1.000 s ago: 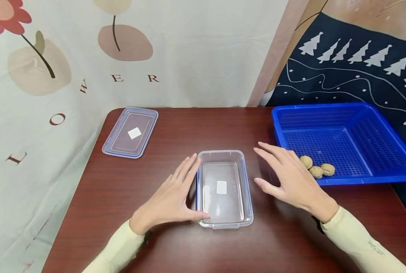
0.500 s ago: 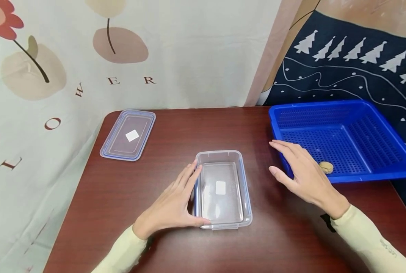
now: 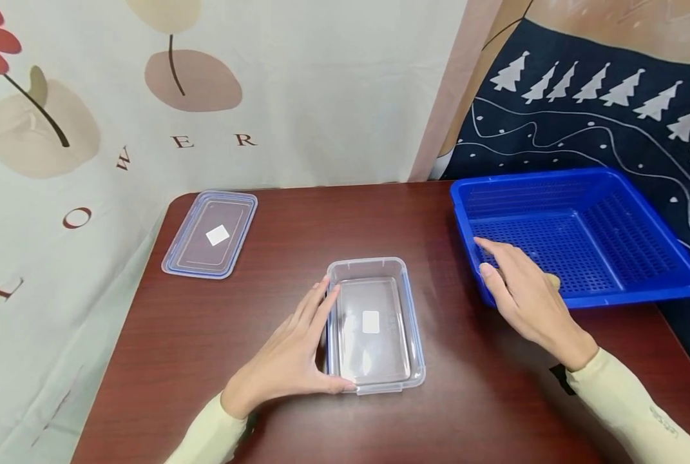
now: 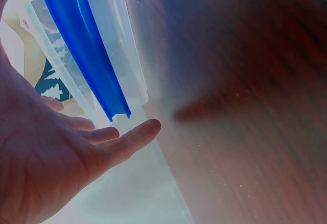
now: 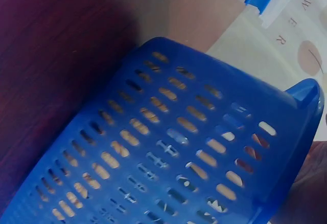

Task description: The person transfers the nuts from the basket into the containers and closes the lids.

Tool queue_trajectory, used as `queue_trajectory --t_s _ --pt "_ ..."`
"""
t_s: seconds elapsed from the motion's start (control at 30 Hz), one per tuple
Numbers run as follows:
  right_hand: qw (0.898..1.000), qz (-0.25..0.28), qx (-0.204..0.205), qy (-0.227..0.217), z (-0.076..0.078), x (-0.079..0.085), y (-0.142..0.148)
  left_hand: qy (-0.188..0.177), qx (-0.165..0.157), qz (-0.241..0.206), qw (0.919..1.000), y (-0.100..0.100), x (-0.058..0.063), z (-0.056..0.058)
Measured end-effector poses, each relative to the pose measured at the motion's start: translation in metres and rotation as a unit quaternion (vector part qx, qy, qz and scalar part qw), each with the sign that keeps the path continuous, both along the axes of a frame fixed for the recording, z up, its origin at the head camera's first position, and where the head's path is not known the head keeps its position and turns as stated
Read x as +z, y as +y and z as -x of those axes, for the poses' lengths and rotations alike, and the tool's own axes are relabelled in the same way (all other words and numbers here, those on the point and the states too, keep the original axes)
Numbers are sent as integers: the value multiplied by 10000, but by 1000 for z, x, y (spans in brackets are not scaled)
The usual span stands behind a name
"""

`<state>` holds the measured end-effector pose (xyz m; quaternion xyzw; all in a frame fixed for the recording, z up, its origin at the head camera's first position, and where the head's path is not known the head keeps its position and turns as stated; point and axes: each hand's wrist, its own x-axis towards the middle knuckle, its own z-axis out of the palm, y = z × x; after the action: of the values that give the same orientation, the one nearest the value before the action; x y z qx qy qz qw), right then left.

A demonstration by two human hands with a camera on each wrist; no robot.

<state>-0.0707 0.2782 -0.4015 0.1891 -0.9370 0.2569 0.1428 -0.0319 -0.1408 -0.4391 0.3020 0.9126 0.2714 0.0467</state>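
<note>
A clear plastic food container point(image 3: 376, 328) with blue side clips stands uncovered on the table. My left hand point(image 3: 289, 354) is spread along its left side, fingertips at the rim and thumb at the near left corner. The left wrist view shows the palm and straight fingers beside a blue clip point(image 4: 87, 50). My right hand point(image 3: 524, 296) reaches over the near left corner of a blue plastic basket point(image 3: 634, 299), thumb and index finger apart. One walnut point(image 3: 553, 281) peeks out behind that hand. Its other fingers are hidden; the right wrist view mostly shows the basket's slotted wall point(image 5: 168, 116).
A clear lid point(image 3: 208, 254) with a blue seal and white sticker lies at the table's far left. Behind the dark red wooden table point(image 3: 298, 238) hangs a printed cloth point(image 3: 321, 96). The basket sits at the right edge.
My right hand has moved right, from beside the container to the basket's near left corner, covering most of the walnuts. My left hand stays at the container. The view has shifted slightly.
</note>
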Motion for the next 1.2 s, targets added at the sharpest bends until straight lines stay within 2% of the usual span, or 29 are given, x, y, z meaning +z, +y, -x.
queue_trajectory --t_s 0.17,0.33,0.5,0.7,0.97,1.2 --pt "9995 40 -205 -228 1 1 5 -30 52 20 10000 1 1 -3" --pt "9958 112 -323 -844 6 5 10 -13 113 20 9999 0 1 -5" --pt "9850 80 -418 -1673 10 10 17 -145 167 55 9997 0 1 -7" --pt "9703 -14 -93 -2418 16 16 27 -158 163 27 9997 -1 -1 -8" --pt "9595 -172 211 -2805 21 17 40 -210 148 21 9997 -3 -2 -9" --pt "9559 -151 77 -2932 28 13 43 -242 148 -22 9996 -4 -2 -10"
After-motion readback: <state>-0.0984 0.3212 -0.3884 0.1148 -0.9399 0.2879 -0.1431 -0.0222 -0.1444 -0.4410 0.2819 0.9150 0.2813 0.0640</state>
